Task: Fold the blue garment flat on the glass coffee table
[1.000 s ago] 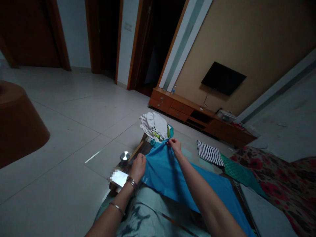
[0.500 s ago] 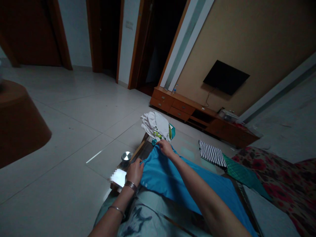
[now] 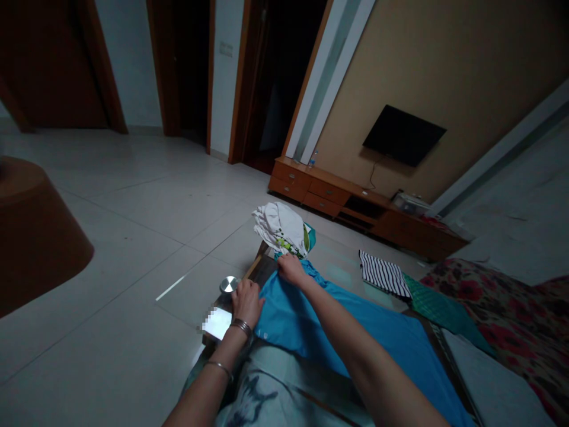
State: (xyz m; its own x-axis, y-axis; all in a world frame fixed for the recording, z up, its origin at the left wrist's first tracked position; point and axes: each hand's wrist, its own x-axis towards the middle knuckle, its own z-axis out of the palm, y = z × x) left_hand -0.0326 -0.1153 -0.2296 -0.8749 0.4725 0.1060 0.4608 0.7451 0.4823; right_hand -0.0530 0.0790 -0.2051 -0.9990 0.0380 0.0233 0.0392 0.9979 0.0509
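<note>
Cloth work at a low glass-topped table (image 3: 338, 265), dim room light. A blue garment (image 3: 347, 335) lies spread across the table top, running from the far left corner back toward the person's lap.

Left hand (image 3: 248, 301): knuckles up, fingers curled under, closed on the garment's left edge near the table's corner. Two bangles (image 3: 242, 326) sit on that wrist and forearm.

Right hand (image 3: 291, 268): set on the garment's far corner, fingers bent down onto the fabric. Fingertips are hidden under the hand, so I cannot tell whether it pinches the cloth or only presses it flat.

The two hands are near each other, both on the same end of the garment.

Surroundings:
- white bundle of clothes (image 3: 279, 226) with a green print, heaped just beyond the right hand at the table's far end
- striped cloth (image 3: 384, 274) lying flat to the right, with a green quilted piece (image 3: 438, 307) touching its right side
- small round metal lid (image 3: 229, 283) just beyond the left hand
- bright rectangular object (image 3: 217, 323), blurred, just beside the left wrist
- floral cover (image 3: 502, 311) at the far right
- wooden cabinet (image 3: 338, 198) against the wall, dark screen (image 3: 402, 142) mounted above it
</note>
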